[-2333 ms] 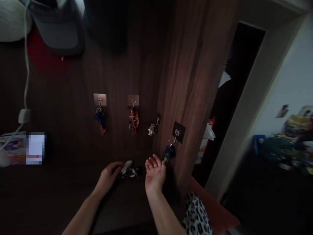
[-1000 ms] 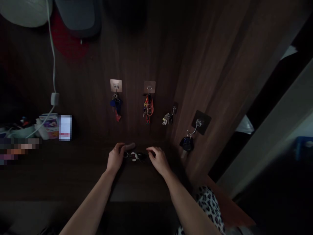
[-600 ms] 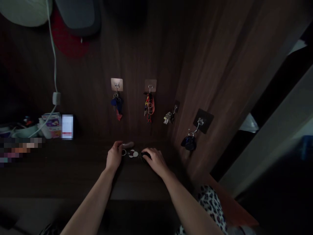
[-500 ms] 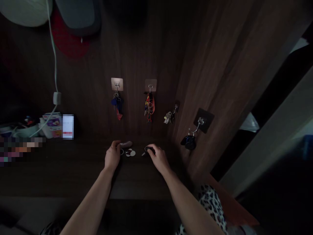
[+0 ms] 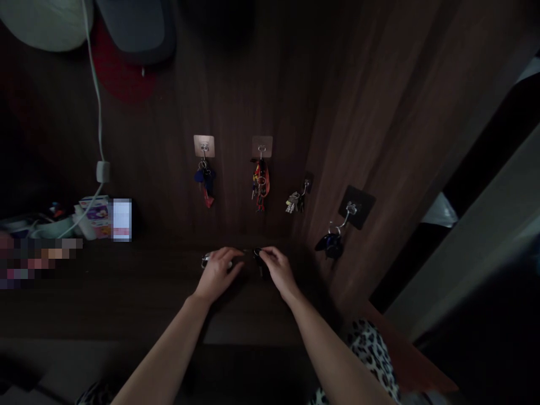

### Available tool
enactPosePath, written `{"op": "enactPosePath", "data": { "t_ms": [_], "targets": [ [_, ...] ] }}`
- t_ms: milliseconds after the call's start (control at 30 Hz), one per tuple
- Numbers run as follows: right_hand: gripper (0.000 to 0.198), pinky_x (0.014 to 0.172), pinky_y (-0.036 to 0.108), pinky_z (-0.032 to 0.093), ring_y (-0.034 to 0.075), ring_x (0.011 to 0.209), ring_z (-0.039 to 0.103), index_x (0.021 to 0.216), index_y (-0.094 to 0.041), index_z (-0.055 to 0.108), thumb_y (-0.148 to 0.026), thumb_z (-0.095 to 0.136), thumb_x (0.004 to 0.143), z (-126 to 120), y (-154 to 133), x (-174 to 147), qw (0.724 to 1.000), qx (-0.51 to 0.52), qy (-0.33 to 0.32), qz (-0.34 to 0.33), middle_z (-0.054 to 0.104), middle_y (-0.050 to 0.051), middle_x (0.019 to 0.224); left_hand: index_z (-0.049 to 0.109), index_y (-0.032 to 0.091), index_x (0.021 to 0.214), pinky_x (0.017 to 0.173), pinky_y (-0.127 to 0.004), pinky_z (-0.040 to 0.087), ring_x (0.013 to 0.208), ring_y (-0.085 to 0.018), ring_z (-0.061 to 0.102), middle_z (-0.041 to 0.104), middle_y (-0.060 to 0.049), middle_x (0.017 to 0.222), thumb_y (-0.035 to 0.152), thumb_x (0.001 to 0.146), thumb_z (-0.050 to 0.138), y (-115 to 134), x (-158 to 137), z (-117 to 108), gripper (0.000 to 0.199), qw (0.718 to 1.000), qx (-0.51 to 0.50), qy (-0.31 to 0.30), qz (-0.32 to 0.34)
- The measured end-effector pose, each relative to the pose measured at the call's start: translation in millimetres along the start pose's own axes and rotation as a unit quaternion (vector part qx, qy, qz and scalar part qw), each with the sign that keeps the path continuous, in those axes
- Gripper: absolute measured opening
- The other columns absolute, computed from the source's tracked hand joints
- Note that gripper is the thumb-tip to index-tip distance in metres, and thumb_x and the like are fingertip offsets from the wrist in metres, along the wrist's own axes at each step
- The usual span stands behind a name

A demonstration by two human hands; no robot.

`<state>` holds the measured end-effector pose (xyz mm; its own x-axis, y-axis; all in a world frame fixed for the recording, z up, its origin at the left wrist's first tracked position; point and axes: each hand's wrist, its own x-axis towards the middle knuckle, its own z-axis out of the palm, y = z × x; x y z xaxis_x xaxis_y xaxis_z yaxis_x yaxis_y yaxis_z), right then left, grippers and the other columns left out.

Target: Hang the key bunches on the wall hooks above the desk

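Observation:
My left hand lies over the dark wooden shelf with its fingers stretched to the right and the thumb apart. It covers most of a key ring set; a shiny metal part shows at its left side. A bit of something white peeks out by its fingers. My right hand pinches a dark key on a ring between thumb and fingers, just above the shelf. The left fingertips are close to this key but apart from it.
On the back panel hang a blue key bunch and a red-orange key bunch. Silver keys and a dark key set hang from hooks at the right. Boxes and a white cable are at the left.
My left hand has let go of the ring at the left and moved right over the white tag, its fingers now stretched out. The key in my right hand has turned to point down.

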<state>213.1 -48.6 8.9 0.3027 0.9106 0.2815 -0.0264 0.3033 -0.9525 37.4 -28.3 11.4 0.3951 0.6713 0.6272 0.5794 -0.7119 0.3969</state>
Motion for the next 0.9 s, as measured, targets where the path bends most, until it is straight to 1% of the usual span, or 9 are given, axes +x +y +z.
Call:
{"op": "enactPosePath", "data": {
  "t_ms": [100, 200, 300, 400, 500, 567, 633, 733, 900],
  "targets": [
    [0.023, 0.064, 0.025, 0.042, 0.016, 0.068, 0.059, 0.071, -0.018, 0.064, -0.04, 0.067, 0.065, 3, -4, -3, 1.0, 0.007, -0.017, 0.0, 0.065, -0.001, 0.066, 0.054, 0.022, 0.104, 0.088, -0.036, 0.043, 0.095, -0.02, 0.059, 0.064, -0.004, 0.099, 0.035, 0.079, 0.058, 6, -2, 11, 0.029, 0.999, -0.032, -0.027, 0.022],
    [0.021, 0.063, 0.025, 0.042, 0.015, 0.068, 0.058, 0.073, -0.019, 0.063, -0.039, 0.064, 0.069, 6, -3, -6, 0.999, -0.009, -0.043, -0.008, 0.065, -0.001, 0.067, 0.053, 0.021, 0.098, 0.084, -0.033, 0.045, 0.088, -0.018, 0.06, 0.065, -0.002, 0.093, 0.03, 0.079, 0.059, 3, -3, 16, 0.022, 0.998, -0.057, -0.018, 0.005],
    [0.021, 0.063, 0.024, 0.043, 0.015, 0.069, 0.058, 0.076, -0.019, 0.061, -0.039, 0.062, 0.071, 6, 0, -6, 0.997, -0.038, -0.065, -0.021, 0.064, -0.001, 0.068, 0.053, 0.021, 0.089, 0.08, -0.031, 0.046, 0.083, -0.016, 0.06, 0.064, 0.0, 0.086, 0.023, 0.081, 0.054, 0, -2, 14, 0.008, 0.998, -0.058, 0.01, 0.0],
    [0.02, 0.066, 0.027, 0.045, 0.016, 0.072, 0.06, 0.079, -0.019, 0.06, -0.039, 0.058, 0.075, 5, 6, -5, 0.994, -0.073, -0.065, -0.043, 0.065, 0.001, 0.073, 0.054, 0.021, 0.087, 0.077, -0.03, 0.046, 0.08, -0.015, 0.06, 0.064, 0.0, 0.084, 0.019, 0.08, 0.051, 1, -1, 10, 0.007, 0.998, -0.052, 0.044, -0.002],
    [0.019, 0.077, 0.031, 0.046, 0.019, 0.085, 0.061, 0.091, -0.02, 0.059, -0.033, 0.056, 0.077, 3, 9, -6, 0.983, -0.144, -0.036, -0.109, 0.066, 0.004, 0.088, 0.053, 0.02, 0.089, 0.075, -0.029, 0.047, 0.08, -0.015, 0.059, 0.063, -0.001, 0.085, 0.019, 0.081, 0.049, 3, -1, 9, 0.009, 0.997, -0.051, 0.063, -0.009],
    [0.024, 0.086, 0.034, 0.044, 0.02, 0.097, 0.058, 0.102, -0.02, 0.058, -0.026, 0.055, 0.078, 2, 8, -8, 0.961, -0.207, -0.024, -0.181, 0.064, 0.006, 0.101, 0.053, 0.02, 0.091, 0.076, -0.03, 0.047, 0.082, -0.015, 0.06, 0.062, -0.002, 0.086, 0.02, 0.083, 0.048, 4, -1, 8, 0.01, 0.996, -0.053, 0.071, -0.006],
    [0.027, 0.089, 0.035, 0.042, 0.02, 0.102, 0.054, 0.106, -0.022, 0.057, -0.02, 0.053, 0.079, 3, 5, -11, 0.932, -0.267, -0.032, -0.245, 0.063, 0.005, 0.106, 0.052, 0.02, 0.094, 0.078, -0.03, 0.047, 0.084, -0.015, 0.06, 0.062, -0.002, 0.087, 0.022, 0.084, 0.048, 3, -2, 9, 0.011, 0.996, -0.056, 0.076, 0.003],
    [0.022, 0.084, 0.035, 0.041, 0.02, 0.097, 0.055, 0.1, -0.023, 0.059, -0.016, 0.055, 0.079, 6, 0, -15, 0.888, -0.344, -0.046, -0.301, 0.066, 0.004, 0.098, 0.052, 0.021, 0.097, 0.079, -0.031, 0.048, 0.085, -0.016, 0.061, 0.063, -0.002, 0.089, 0.025, 0.085, 0.049, 1, -3, 11, 0.013, 0.994, -0.063, 0.089, 0.007],
    [0.01, 0.076, 0.033, 0.038, 0.019, 0.084, 0.056, 0.084, -0.022, 0.059, -0.014, 0.06, 0.077, 11, -4, -19, 0.831, -0.427, -0.031, -0.354, 0.066, 0.002, 0.081, 0.052, 0.021, 0.096, 0.077, -0.029, 0.05, 0.083, -0.015, 0.063, 0.064, -0.002, 0.088, 0.031, 0.084, 0.051, 0, -3, 14, 0.016, 0.99, -0.103, 0.096, -0.015]
  ]
}}
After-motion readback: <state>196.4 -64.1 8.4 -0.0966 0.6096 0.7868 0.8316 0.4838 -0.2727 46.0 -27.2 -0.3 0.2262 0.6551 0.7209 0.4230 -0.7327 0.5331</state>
